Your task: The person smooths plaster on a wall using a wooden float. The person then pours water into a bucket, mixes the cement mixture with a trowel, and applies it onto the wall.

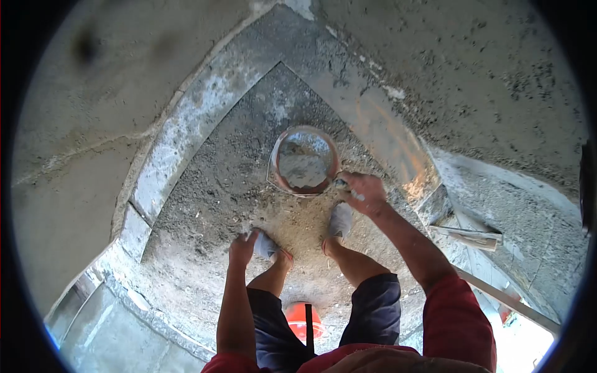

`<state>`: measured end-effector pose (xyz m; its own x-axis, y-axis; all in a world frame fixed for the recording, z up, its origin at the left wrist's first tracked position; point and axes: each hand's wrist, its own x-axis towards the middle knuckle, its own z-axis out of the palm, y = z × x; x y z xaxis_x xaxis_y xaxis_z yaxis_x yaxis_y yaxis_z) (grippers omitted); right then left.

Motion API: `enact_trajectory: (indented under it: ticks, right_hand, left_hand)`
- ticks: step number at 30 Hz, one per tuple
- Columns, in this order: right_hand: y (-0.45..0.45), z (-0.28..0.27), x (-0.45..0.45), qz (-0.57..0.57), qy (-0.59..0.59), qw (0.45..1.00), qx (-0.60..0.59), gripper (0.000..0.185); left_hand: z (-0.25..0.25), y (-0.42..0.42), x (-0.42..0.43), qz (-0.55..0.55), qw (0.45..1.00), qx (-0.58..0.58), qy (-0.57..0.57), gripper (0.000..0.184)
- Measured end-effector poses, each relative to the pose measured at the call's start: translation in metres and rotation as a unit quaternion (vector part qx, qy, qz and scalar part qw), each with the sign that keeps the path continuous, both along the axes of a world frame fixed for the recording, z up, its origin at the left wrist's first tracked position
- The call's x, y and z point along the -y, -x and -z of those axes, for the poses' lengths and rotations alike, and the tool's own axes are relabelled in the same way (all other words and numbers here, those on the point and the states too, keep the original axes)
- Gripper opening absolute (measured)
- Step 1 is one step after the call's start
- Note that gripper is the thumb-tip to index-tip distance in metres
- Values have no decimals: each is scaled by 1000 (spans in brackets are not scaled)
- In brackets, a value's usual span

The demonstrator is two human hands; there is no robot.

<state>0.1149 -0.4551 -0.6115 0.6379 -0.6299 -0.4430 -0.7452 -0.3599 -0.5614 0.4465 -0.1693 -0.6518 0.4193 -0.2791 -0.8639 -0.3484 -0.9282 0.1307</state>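
A round bucket [336,156] with a reddish rim stands on the rough ground ahead of my feet, and wet grey mortar [303,169] fills part of it. Beside its lower right rim, my right hand [365,193] is closed around a small greyish object, perhaps a tool handle, too small to identify. My left hand [241,250] hangs low near my left shoe [265,245]. Its fingers are curled, and whatever they may hold is hidden. My right shoe [340,219] is planted just below the bucket.
Grey plastered walls [81,112] rise on both sides, meeting a pointed concrete border [180,127] around the ground. At the right, a short wooden piece [466,236] sticks out near a long plank [510,303]. An orange-red round object [297,316] is behind my legs.
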Motion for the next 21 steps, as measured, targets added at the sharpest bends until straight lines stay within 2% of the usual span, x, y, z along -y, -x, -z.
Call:
enact_trajectory:
  ticks: [1, 2, 4, 6, 9, 12, 13, 16, 17, 20, 21]
  right_hand:
    - [-8, -18, -10, -2, 28, 999, 40, 49]
    - [-17, -36, -20, -6, 54, 995, 81, 47]
    - [-51, -96, -36, -16, 1, 999, 42, 51]
    - [-81, -136, -69, -2, 8, 996, 92, 51]
    - [-140, -225, -95, -38, -72, 990, 117, 53]
    - [-191, -264, -140, -36, -110, 972, 204, 55]
    - [-204, -271, -150, -27, -125, 963, 236, 56]
    - [-229, -295, -136, -67, -203, 949, 231, 60]
    - [-233, -282, -125, -94, -259, 933, 233, 63]
    - [-208, -240, -59, -81, -447, 863, 222, 62]
    - [-193, -214, -24, -98, -469, 850, 221, 60]
  left_hand:
    - [-29, 1, -23, 62, 996, -28, -60, 88]
    - [-57, 11, -52, 80, 994, -14, -70, 90]
    - [-124, 32, -95, 98, 990, -13, -103, 86]
    - [-194, 45, -95, 121, 987, -8, -108, 79]
    - [-240, 57, -126, 59, 998, 20, -12, 71]
    - [-287, 50, -126, 6, 998, -52, -22, 69]
    - [-304, 48, -122, -46, 997, -69, -14, 69]
    - [-297, 47, -150, -86, 996, -11, 14, 71]
    - [-297, 46, -160, -106, 994, -12, -3, 73]
    - [-278, 51, -168, -156, 987, 6, -49, 80]
    - [-268, 59, -176, -159, 985, 19, -70, 83]
